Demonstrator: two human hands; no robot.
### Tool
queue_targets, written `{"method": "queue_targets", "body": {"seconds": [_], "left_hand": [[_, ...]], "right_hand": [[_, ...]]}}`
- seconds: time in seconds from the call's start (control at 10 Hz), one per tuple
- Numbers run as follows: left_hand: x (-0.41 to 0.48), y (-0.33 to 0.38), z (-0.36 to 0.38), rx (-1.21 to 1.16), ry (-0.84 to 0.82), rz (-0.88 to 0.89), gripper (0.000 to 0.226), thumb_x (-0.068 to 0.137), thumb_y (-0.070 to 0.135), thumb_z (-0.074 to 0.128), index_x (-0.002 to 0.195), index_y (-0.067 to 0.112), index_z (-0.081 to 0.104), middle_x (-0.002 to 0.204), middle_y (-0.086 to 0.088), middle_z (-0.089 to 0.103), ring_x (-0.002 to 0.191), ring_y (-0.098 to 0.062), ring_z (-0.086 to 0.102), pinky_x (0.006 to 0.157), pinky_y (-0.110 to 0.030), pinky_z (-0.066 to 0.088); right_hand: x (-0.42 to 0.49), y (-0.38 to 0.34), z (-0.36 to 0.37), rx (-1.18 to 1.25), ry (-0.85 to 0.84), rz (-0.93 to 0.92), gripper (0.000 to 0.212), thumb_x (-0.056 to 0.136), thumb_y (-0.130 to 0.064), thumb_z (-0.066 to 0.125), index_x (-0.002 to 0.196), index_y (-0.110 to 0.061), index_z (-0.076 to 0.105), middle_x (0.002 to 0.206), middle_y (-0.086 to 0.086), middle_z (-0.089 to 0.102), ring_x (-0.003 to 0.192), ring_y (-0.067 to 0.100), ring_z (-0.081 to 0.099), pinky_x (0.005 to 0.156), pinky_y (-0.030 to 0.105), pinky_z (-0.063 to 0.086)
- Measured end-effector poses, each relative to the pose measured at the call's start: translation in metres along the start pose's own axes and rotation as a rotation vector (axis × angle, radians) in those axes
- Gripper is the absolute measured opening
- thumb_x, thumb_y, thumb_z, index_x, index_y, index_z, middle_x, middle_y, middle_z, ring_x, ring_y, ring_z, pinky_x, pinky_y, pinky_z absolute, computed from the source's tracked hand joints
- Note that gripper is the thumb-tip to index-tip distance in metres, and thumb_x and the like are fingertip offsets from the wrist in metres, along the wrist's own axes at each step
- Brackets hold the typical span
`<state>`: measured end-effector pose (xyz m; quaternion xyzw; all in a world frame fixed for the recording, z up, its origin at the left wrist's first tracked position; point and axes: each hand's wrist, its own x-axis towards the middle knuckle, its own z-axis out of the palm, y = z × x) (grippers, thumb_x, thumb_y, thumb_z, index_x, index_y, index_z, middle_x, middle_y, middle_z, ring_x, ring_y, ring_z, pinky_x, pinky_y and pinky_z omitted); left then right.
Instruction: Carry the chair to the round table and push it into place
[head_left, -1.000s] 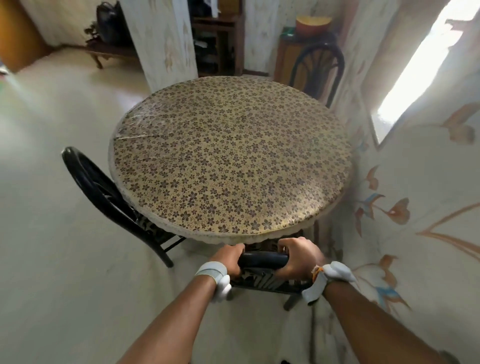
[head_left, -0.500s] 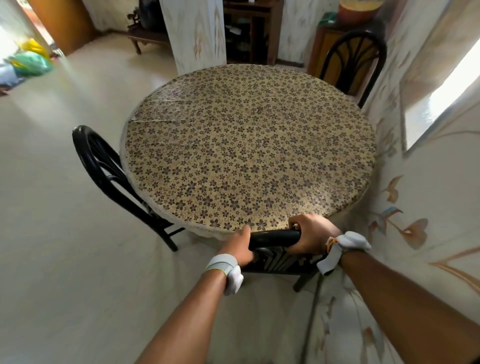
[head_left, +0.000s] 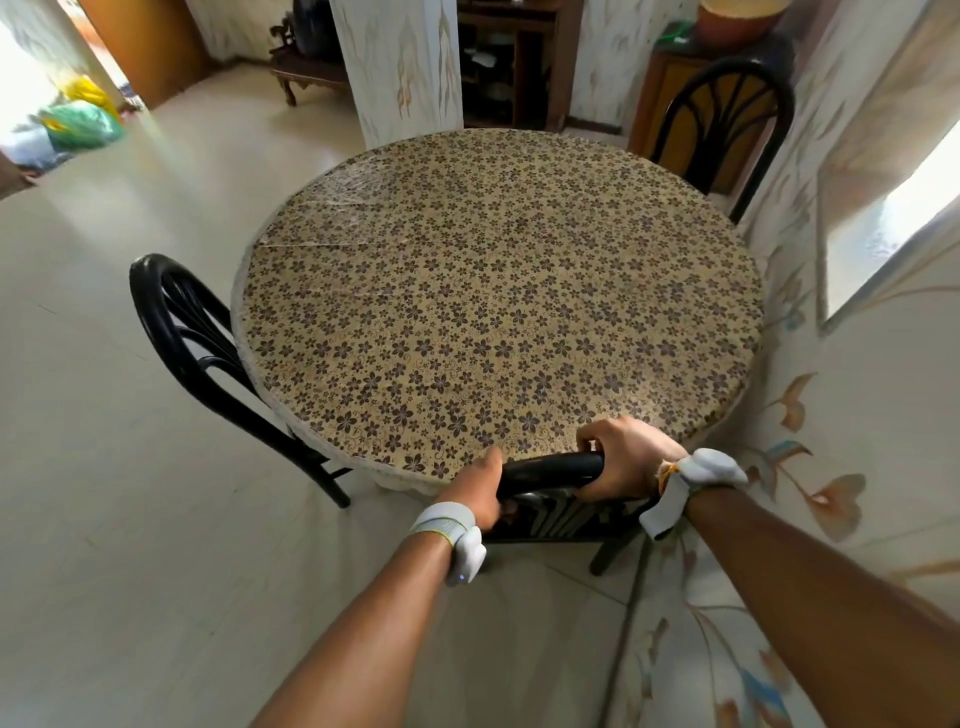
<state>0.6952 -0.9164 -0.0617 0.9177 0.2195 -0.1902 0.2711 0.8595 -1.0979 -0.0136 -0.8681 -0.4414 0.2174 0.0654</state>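
Round table (head_left: 498, 291): it is being covered by a tan cloth with small dark flowers, and a clear shiny sheet is being stretched over the cloth.
Chair (head_left: 550, 470): it is being held at the near edge of the round table, with its black top rail just under the table's rim and its seat tucked below.
Left hand (head_left: 480, 491): it is being closed around the left end of the chair's top rail.
Right hand (head_left: 621, 462): it is being wrapped tight around the right end of the same rail, touching the table's edge.
White wrist bands (head_left: 449, 525): one is being worn on each wrist.
Second black chair (head_left: 192, 338): it is being kept at the left side of the round table, its back leaning out.
Third black chair (head_left: 722, 119): it is being kept at the far right side of the table.
Floor (head_left: 130, 519): pale shiny tiles are being lit all around the table's left side.
Wall (head_left: 857, 415): it is being pressed close on the table's right, painted with flowers.
Pillar (head_left: 400, 67): it is being seen just behind the table.
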Motion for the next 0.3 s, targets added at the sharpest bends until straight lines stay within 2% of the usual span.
{"method": "queue_targets", "body": {"seconds": [0.2,0.3], "left_hand": [[-0.015,0.005,-0.012,0.096,-0.111,-0.018,0.051,0.087,0.006,0.059,0.132,0.015,0.037,0.124,-0.015,0.059,0.106,-0.035,0.063,0.090,-0.049,0.053],[-0.021,0.001,-0.051,0.043,-0.226,0.059,0.051,0.091,0.019,0.064,0.138,0.015,0.046,0.128,-0.012,0.063,0.107,-0.028,0.064,0.088,-0.039,0.053]], "right_hand": [[-0.001,-0.007,-0.001,-0.013,-0.135,0.057,0.047,0.055,-0.065,0.079,0.083,-0.032,0.062,0.074,-0.007,0.069,0.072,0.015,0.070,0.066,0.037,0.060],[0.003,-0.015,-0.017,-0.015,-0.266,0.069,0.052,0.053,-0.067,0.083,0.086,-0.032,0.064,0.081,-0.009,0.069,0.082,0.022,0.071,0.075,0.040,0.062]]}}
